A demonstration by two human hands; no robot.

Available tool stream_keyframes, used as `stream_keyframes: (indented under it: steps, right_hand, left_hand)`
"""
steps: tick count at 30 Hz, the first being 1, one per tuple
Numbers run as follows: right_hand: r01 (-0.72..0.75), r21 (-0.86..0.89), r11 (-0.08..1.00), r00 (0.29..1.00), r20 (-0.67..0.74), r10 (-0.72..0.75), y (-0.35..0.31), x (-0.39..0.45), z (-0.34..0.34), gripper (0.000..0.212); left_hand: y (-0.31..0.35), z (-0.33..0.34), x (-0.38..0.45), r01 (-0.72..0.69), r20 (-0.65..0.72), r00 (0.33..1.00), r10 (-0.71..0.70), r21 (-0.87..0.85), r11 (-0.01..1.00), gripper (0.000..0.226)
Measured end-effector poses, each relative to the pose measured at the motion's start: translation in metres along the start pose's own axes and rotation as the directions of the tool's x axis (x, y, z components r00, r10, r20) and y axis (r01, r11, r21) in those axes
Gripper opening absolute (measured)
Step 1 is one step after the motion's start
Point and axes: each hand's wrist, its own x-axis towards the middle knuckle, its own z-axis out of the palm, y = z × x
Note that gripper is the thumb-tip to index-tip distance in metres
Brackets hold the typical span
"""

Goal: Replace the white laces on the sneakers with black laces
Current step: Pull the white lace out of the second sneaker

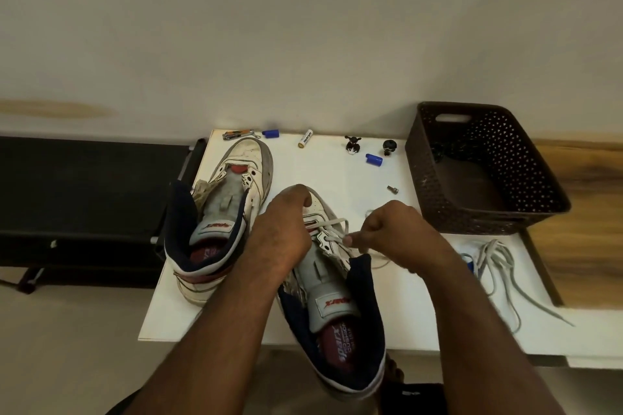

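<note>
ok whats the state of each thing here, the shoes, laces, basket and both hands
far sneaker: unlaced, on the table
near sneaker: white lace only in the lowest eyelets
white lace: pinched by the right hand, partly pulled out
loose white lace: off the shoe, in a heap on the table
basket: upright, something dark inside
left hand: grips the near sneaker's toe end
right hand: pinches the lace

I count: sneakers 2 (232,209) (333,296) | blue caps 2 (270,134) (374,159) | figurines 2 (352,145) (389,146) | battery 1 (305,138) | basket 1 (526,212)
</note>
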Motion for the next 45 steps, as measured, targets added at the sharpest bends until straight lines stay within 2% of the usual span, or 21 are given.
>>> stream_keyframes:
  steps: [4, 5, 7, 8, 9, 10, 11, 13, 15, 17, 19, 22, 25, 27, 31, 33, 36, 38, 41, 43, 45]
  right_hand:
    - [0.096, 0.493, 0.865, 0.98, -0.198, 0.004, -0.005, -0.004, -0.004, 0.031]
    - [0.099, 0.679, 0.727, 0.978, -0.203, 0.056, -0.009, -0.004, -0.003, 0.029]
    - [0.104, 0.977, 0.184, 0.982, -0.13, 0.135, -0.019, -0.006, -0.006, 0.028]
    - [0.121, 0.992, -0.015, 0.981, -0.118, 0.153, -0.021, -0.007, -0.01, 0.029]
    - [0.139, 0.987, -0.075, 0.977, -0.124, 0.176, -0.021, -0.008, -0.014, 0.031]
    - [0.159, 0.987, -0.028, 0.968, -0.15, 0.203, -0.019, -0.008, -0.016, 0.032]
    - [0.185, 0.977, 0.104, 0.951, -0.205, 0.23, -0.017, -0.007, -0.016, 0.032]
    - [0.216, 0.824, 0.525, 0.894, -0.383, 0.233, -0.014, -0.007, -0.015, 0.029]
    - [0.154, 0.47, 0.869, 0.866, -0.487, 0.11, -0.006, -0.003, -0.01, 0.02]
    - [0.007, 0.041, 0.999, 0.905, -0.426, 0.011, -0.001, 0.0, -0.001, 0.018]
    - [-0.001, -0.124, 0.992, 0.94, -0.339, -0.041, -0.004, 0.001, 0.004, 0.017]
    - [0.143, 0.072, 0.987, 0.974, -0.189, -0.127, -0.013, 0.0, 0.011, 0.015]
    - [0.147, -0.042, 0.988, 0.989, -0.016, -0.148, -0.016, 0.002, 0.023, 0.031]
    - [0.134, -0.072, 0.988, 0.99, -0.023, -0.136, -0.015, 0.003, 0.027, 0.038]
    - [0.132, -0.041, 0.99, 0.989, -0.068, -0.135, -0.014, 0.003, 0.026, 0.037]
    - [0.113, -0.001, 0.994, 0.991, -0.071, -0.113, -0.015, 0.003, 0.028, 0.036]
    - [0.089, 0.025, 0.996, 0.994, -0.063, -0.087, -0.016, 0.003, 0.029, 0.035]
    - [0.095, 0.039, 0.995, 0.993, -0.066, -0.093, -0.016, 0.004, 0.029, 0.036]
    - [0.101, 0.03, 0.994, 0.992, -0.084, -0.098, -0.019, 0.003, 0.03, 0.032]
    - [0.095, -0.001, 0.996, 0.991, -0.09, -0.094, -0.021, 0.004, 0.031, 0.031]
    - [0.088, -0.005, 0.996, 0.992, -0.086, -0.088, -0.022, 0.004, 0.031, 0.029]
  left_hand:
    - [0.001, 0.001, 0.001, 0.014, 0.051, 0.999, -0.013, -0.006, 1.0, 0.048]
    - [0.001, 0.0, 0.002, 0.015, 0.07, 0.997, -0.015, 0.0, 1.0, 0.048]
    - [0.002, -0.001, 0.001, 0.014, 0.094, 0.995, -0.015, 0.012, 1.0, 0.047]
    - [0.003, -0.001, 0.0, 0.02, 0.094, 0.995, -0.021, 0.009, 1.0, 0.045]
    - [0.003, -0.002, 0.0, 0.027, 0.087, 0.996, -0.027, 0.005, 1.0, 0.043]
    - [0.004, -0.002, 0.0, 0.031, 0.08, 0.996, -0.031, 0.005, 1.0, 0.041]
    - [0.004, -0.002, -0.001, 0.033, 0.076, 0.997, -0.034, 0.009, 0.999, 0.039]
    - [0.005, -0.001, 0.0, 0.038, 0.081, 0.996, -0.039, 0.012, 0.999, 0.033]
    - [0.005, 0.001, 0.0, 0.036, 0.071, 0.997, -0.037, 0.014, 0.999, 0.023]
    - [0.005, 0.003, 0.001, 0.033, 0.052, 0.998, -0.033, 0.012, 0.999, 0.011]
    - [0.003, 0.004, 0.003, 0.04, -0.009, 0.999, -0.04, 0.0, 0.999, 0.01]
    - [0.002, 0.006, 0.007, 0.035, -0.152, 0.987, -0.046, -0.071, 0.997, 0.016]
    - [0.001, 0.009, 0.009, 0.05, -0.21, 0.974, -0.091, -0.193, 0.98, 0.025]
    - [0.001, 0.012, 0.009, 0.058, -0.216, 0.968, -0.127, -0.3, 0.952, 0.026]
    - [0.011, 0.011, 0.005, 0.01, -0.249, 0.933, -0.26, -0.704, 0.71, 0.014]
    - [0.019, 0.007, -0.001, -0.177, -0.454, 0.869, -0.197, -0.658, 0.732, 0.011]
    - [0.02, -0.005, -0.002, -0.379, -0.693, 0.72, 0.018, -0.372, 0.847, 0.007]
    - [0.009, -0.01, 0.005, -0.349, -0.616, 0.781, 0.107, -0.288, 0.892, 0.004]
    - [0.0, -0.012, 0.005, -0.157, -0.259, 0.963, 0.079, -0.296, 0.942, 0.029]
    - [-0.002, -0.01, 0.001, -0.013, -0.099, 0.995, 0.003, -0.108, 0.994, 0.05]
    - [-0.002, -0.01, -0.002, 0.058, -0.168, 0.984, -0.051, 0.034, 0.998, 0.045]
